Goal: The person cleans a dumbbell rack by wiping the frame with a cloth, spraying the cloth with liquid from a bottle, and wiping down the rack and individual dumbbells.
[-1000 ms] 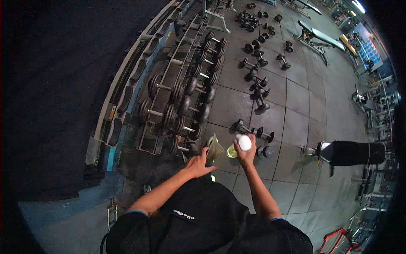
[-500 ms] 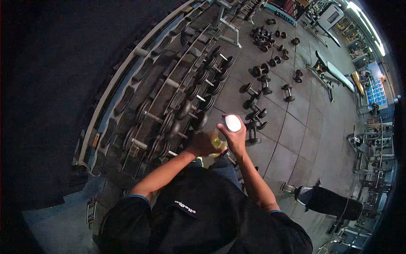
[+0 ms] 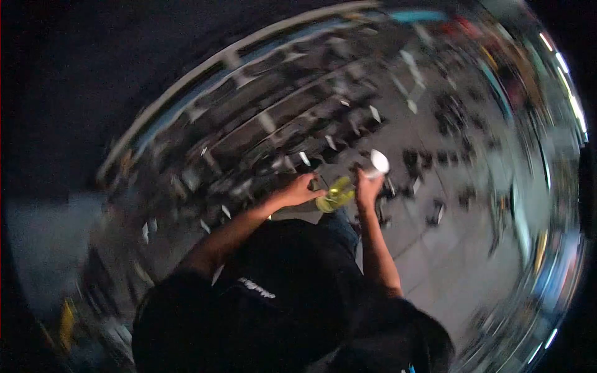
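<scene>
My right hand (image 3: pixel 369 184) is wrapped around the upper part of a bottle, just below its white cap (image 3: pixel 379 163). The lower part of the bottle (image 3: pixel 336 195) looks see-through and yellow-green, and slants down toward the left. On that side, my left hand (image 3: pixel 300 191) is held with thumb and fingers apart, close to the bottle's lower end. Blur hides whether its fingertips touch the bottle.
Dumbbells (image 3: pixel 438 212) lie on the grey floor (image 3: pixel 429 264) ahead and to the right. A long dumbbell rack (image 3: pixel 267 121) runs across the left and front. Bright lights (image 3: pixel 575 102) line the far right edge. Most surroundings are smeared by motion.
The view has swung, blurring the room. My left hand has come away from the bottle's side and its fingers have spread; the bottle now tilts more, in my right hand.
</scene>
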`<state>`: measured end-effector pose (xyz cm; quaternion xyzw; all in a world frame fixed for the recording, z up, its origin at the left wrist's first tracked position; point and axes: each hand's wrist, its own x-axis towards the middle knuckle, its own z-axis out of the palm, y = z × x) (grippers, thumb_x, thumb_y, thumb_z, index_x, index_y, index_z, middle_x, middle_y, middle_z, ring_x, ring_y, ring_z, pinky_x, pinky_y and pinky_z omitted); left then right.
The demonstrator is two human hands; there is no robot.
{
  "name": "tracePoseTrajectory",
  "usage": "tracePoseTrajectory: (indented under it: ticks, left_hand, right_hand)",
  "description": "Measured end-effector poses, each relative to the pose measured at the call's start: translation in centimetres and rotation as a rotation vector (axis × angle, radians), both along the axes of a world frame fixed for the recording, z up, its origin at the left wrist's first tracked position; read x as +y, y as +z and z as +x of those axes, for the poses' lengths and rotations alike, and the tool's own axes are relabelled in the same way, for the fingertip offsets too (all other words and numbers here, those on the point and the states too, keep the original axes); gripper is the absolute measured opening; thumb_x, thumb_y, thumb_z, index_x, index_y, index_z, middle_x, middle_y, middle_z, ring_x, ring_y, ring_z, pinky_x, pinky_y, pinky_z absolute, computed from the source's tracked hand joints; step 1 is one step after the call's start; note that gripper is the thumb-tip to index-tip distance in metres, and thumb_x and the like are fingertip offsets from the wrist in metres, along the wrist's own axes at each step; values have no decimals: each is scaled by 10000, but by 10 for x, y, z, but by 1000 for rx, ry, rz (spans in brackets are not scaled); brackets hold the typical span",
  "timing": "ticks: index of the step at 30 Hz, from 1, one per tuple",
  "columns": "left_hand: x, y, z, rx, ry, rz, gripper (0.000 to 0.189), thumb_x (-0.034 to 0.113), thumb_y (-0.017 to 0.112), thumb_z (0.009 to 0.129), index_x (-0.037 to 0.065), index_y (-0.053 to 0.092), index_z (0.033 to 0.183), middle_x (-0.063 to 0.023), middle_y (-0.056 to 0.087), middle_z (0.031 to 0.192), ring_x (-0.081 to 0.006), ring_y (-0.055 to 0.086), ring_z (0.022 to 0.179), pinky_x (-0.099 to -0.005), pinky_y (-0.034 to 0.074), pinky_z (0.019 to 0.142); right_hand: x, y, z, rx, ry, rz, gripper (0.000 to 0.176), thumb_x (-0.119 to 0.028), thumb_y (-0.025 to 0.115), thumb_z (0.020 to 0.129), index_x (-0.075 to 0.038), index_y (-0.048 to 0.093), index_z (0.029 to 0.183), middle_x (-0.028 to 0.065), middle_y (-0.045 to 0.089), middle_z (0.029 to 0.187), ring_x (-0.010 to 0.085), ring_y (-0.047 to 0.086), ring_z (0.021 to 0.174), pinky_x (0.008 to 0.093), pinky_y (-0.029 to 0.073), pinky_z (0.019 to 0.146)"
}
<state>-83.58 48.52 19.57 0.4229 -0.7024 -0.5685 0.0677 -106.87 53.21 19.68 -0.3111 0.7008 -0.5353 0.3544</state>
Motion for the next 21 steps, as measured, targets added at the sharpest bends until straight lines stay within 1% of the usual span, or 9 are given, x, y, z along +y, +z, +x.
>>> tracePoseTrajectory:
  ticks: [5, 8, 9, 10, 12, 15, 18, 19, 21]
  left_hand:
    - [-5, 14, -52, 109, 269, -328, 722, 570, 808, 804, 32, 614, 1244, -189, 678, 1125, -322, 668, 1090, -442, 526, 953]
    - [-2, 32, -94, -343, 323, -365, 888, 661, 814, 715, 53, 581, 1319, -166, 631, 1264, -343, 659, 1123, -468, 542, 931]
    - [-4, 15, -93, -60, 403, -319, 823, 594, 843, 698, 60, 611, 1280, -175, 672, 1219, -353, 674, 1105, -490, 543, 935]
    - [3, -7, -84, -100, 437, -265, 786, 569, 846, 703, 62, 621, 1260, -174, 687, 1183, -353, 684, 1081, -481, 550, 921]
    - [16, -26, -60, -191, 504, -157, 713, 520, 852, 713, 67, 641, 1221, -174, 716, 1110, -352, 704, 1032, -464, 565, 893]
    - [52, -14, -13, -45, 802, -465, 576, 375, 902, 702, 38, 687, 1115, -137, 737, 1035, -289, 738, 927, -400, 592, 801]
    - [80, 0, 17, -15, 1061, -481, 547, 322, 910, 710, 21, 677, 1103, -111, 738, 1032, -260, 741, 907, -397, 597, 777]
    - [94, 0, 38, -67, 1103, -363, 564, 326, 908, 715, 23, 667, 1124, -111, 736, 1035, -261, 740, 915, -394, 597, 780]
    - [129, -12, 85, -259, 1215, -242, 612, 318, 901, 731, 27, 626, 1194, -125, 730, 1070, -249, 735, 954, -377, 595, 790]
  right_hand:
    - [-76, 8, -42, 18, 588, -116, 373, -2, 758, 821, 12, 560, 1137, 77, 643, 1033, 175, 616, 942, 315, 506, 853]
    - [-92, 40, -19, 8, 803, -147, 598, -175, 904, 776, -22, 532, 1219, 63, 634, 1011, 166, 605, 924, 328, 513, 830]
    - [-94, 33, -8, -31, 826, -51, 622, -207, 904, 785, -20, 527, 1243, 73, 631, 1045, 182, 617, 931, 336, 520, 831]
    - [-99, 25, 0, 144, 996, -370, 702, -274, 897, 797, -35, 487, 1314, 103, 606, 1153, 220, 622, 1021, 354, 509, 903]
    - [-100, 40, 22, -157, 1137, 4, 879, -280, 884, 801, -57, 367, 1477, 160, 538, 1350, 273, 580, 1226, 394, 481, 1020]
    - [-113, 65, 61, -2, 1615, -105, 1002, -301, 833, 848, -111, 194, 1596, 182, 427, 1521, 303, 472, 1390, 447, 426, 1119]
    - [-140, 37, 106, 124, 1873, -56, 897, -332, 807, 877, -141, 275, 1574, 112, 289, 1643, 288, 437, 1419, 456, 395, 1169]
    - [-148, 2, 122, -171, 1815, -108, 664, -369, 746, 933, -114, 469, 1479, 109, 473, 1538, 262, 544, 1324, 417, 451, 1109]
    - [-154, -9, 172, 9, 1674, 106, 484, -364, 713, 961, -87, 596, 1340, 100, 604, 1387, 227, 614, 1224, 388, 490, 1044]
